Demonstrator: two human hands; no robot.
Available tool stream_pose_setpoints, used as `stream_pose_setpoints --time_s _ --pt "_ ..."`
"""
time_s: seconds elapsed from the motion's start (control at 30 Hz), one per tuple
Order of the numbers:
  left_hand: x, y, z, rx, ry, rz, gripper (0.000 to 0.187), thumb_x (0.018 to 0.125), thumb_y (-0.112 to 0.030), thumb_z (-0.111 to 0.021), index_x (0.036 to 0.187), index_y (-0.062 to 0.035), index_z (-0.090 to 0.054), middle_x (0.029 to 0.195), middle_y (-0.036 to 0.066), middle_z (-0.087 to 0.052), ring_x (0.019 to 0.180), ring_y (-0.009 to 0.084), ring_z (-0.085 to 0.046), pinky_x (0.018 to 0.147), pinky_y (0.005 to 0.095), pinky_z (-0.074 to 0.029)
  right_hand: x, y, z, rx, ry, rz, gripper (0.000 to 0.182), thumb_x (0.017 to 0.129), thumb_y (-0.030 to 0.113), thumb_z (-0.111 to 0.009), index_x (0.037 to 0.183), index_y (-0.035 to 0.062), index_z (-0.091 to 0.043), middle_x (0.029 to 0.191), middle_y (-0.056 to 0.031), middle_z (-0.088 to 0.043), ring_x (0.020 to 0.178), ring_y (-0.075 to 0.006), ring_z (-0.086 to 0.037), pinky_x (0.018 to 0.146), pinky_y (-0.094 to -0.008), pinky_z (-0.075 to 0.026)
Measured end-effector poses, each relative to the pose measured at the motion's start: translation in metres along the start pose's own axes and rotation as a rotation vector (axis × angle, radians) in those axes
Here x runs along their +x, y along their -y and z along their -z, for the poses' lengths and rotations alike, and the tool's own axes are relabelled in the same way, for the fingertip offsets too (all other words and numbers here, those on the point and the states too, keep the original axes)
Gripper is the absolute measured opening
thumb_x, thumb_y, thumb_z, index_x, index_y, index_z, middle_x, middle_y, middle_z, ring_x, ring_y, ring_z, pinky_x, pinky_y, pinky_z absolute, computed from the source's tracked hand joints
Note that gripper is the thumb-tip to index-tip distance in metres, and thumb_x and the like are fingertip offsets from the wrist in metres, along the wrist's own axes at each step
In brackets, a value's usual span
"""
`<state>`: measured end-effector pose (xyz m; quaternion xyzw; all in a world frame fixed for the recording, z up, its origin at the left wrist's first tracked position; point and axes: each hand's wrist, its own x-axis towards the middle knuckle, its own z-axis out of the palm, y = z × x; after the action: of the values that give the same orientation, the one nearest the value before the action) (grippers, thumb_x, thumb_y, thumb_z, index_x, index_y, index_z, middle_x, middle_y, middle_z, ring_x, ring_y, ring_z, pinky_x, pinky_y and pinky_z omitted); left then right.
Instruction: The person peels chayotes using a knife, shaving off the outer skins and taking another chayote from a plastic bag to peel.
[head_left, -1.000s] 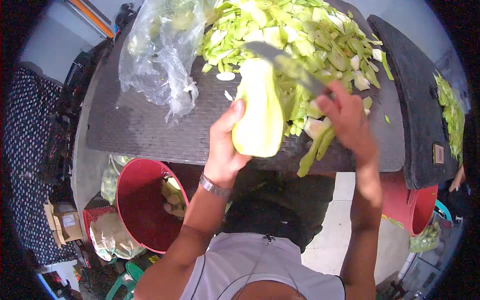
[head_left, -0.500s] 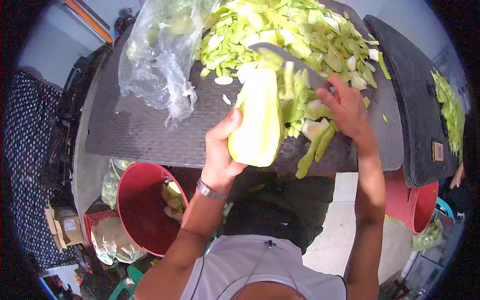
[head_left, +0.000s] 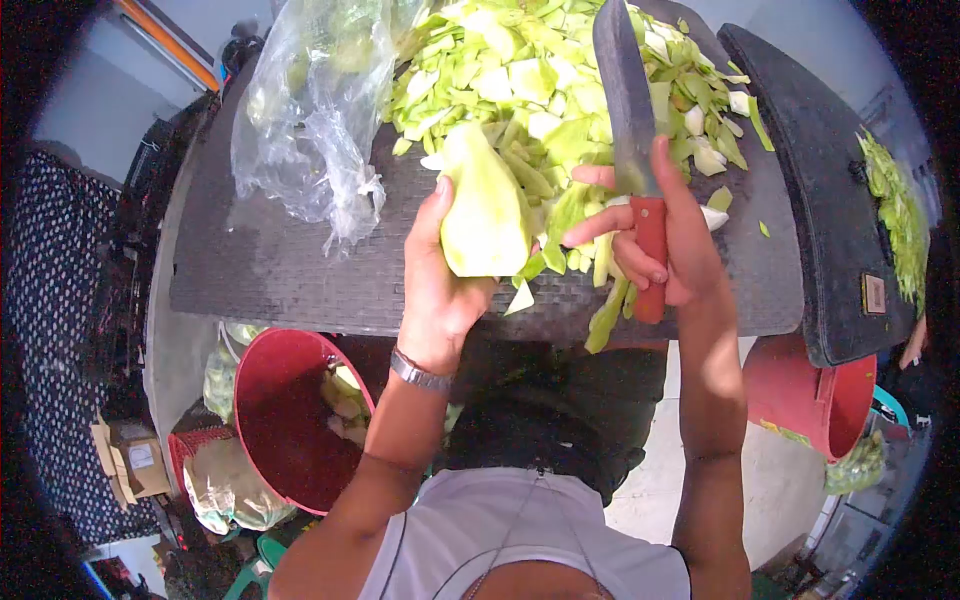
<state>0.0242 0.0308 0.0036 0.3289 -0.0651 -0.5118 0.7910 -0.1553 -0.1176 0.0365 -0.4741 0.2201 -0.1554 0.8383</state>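
Fingers of the left hand [head_left: 440, 285] clamp the peeled mango [head_left: 485, 215] over the dark mat [head_left: 290, 270], exposing its flesh. Beside it, the right hand [head_left: 665, 250] grips the knife [head_left: 630, 110], blade raised away above the heaped green slices [head_left: 530, 70].

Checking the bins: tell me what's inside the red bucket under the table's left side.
Inside the red bucket, a few pale green peeled pieces lie against its right wall. The dark table edge covers the bucket's top part, so anything there is hidden.
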Motion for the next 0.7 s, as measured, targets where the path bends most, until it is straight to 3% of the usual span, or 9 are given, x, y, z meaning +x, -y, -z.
stream_pose_setpoints --time_s 0.07,0.27,0.37,0.47,0.57,0.67,0.7 --pt "-0.004 -0.002 0.0 -0.031 -0.032 -0.02 0.058 0.101 -0.057 -0.05 0.136 -0.0116 -0.056 0.125 0.012 -0.066 0.108 0.0325 -0.067 0.09 0.0554 -0.054 -0.002 0.004 -0.012 0.007 -0.07 -0.012 0.082 0.105 0.067 -0.022 0.139 -0.0021 -0.05 0.1 -0.0273 -0.074 0.029 -0.0063 -0.032 0.031 -0.022 -0.03" --pt "-0.011 -0.01 0.003 -0.141 0.075 0.013 0.061 0.101 -0.059 -0.048 0.137 -0.01 -0.054 0.123 0.014 -0.066 0.107 0.0348 -0.067 0.087 0.057 -0.055 -0.007 0.003 -0.027 -0.046 -0.076 0.044 0.08 0.105 0.065 -0.024 0.142 -0.0026 -0.047 0.112 -0.0279 -0.072 0.03 -0.0054 -0.033 0.032 -0.0207 -0.029" --pt "-0.007 -0.011 0.007 -0.069 0.079 0.012 0.063 0.102 -0.06 -0.047 0.136 -0.0086 -0.054 0.122 0.018 -0.066 0.107 0.037 -0.067 0.087 0.0581 -0.056 -0.01 0.002 -0.032 -0.046 -0.058 0.056 0.083 0.105 0.066 -0.022 0.143 -0.0031 -0.045 0.102 -0.0245 -0.074 0.032 -0.0048 -0.034 0.033 -0.0195 -0.028" --pt "-0.004 -0.009 0.007 -0.066 -0.008 0.018 0.062 0.102 -0.06 -0.046 0.134 -0.0075 -0.055 0.119 0.021 -0.067 0.107 0.038 -0.068 0.089 0.0576 -0.056 -0.014 -0.004 -0.025 -0.254 -0.025 0.126 0.075 0.106 0.063 -0.029 0.138 -0.0011 -0.051 0.084 -0.0151 -0.074 0.035 -0.0068 -0.038 0.037 -0.0224 -0.03" --pt "-0.009 -0.009 0.001 -0.035 0.086 0.088 0.065 0.101 -0.06 -0.047 0.136 -0.0067 -0.055 0.122 0.021 -0.067 0.111 0.038 -0.067 0.095 0.0543 -0.055 -0.014 -0.021 -0.029 -0.841 -0.256 0.407 0.063 0.096 0.059 -0.062 0.123 0.0017 -0.057 0.067 -0.0112 -0.068 0.044 -0.0181 -0.058 0.042 -0.0351 -0.047" --pt "-0.006 0.005 0.004 -0.175 0.017 0.045 0.067 0.101 -0.059 -0.048 0.14 -0.0055 -0.053 0.127 0.021 -0.066 0.113 0.0371 -0.066 0.1 0.0511 -0.053 -0.033 -0.017 -0.047 -1.187 -0.129 0.494 0.058 0.085 0.053 -0.077 0.11 0.0041 -0.057 0.066 -0.011 -0.066 0.055 -0.0275 -0.068 0.052 -0.0428 -0.054" --pt "-0.016 -0.001 -0.01 -0.217 0.147 0.132 0.054 0.101 -0.051 -0.055 0.132 -0.0071 -0.057 0.12 0.012 -0.068 0.104 0.0244 -0.069 0.097 0.044 -0.055 -0.037 -0.016 -0.054 -1.263 -0.135 0.486 0.063 0.077 0.055 -0.082 0.105 0.0055 -0.056 0.065 -0.0098 -0.066 0.059 -0.032 -0.071 0.055 -0.0419 -0.056"
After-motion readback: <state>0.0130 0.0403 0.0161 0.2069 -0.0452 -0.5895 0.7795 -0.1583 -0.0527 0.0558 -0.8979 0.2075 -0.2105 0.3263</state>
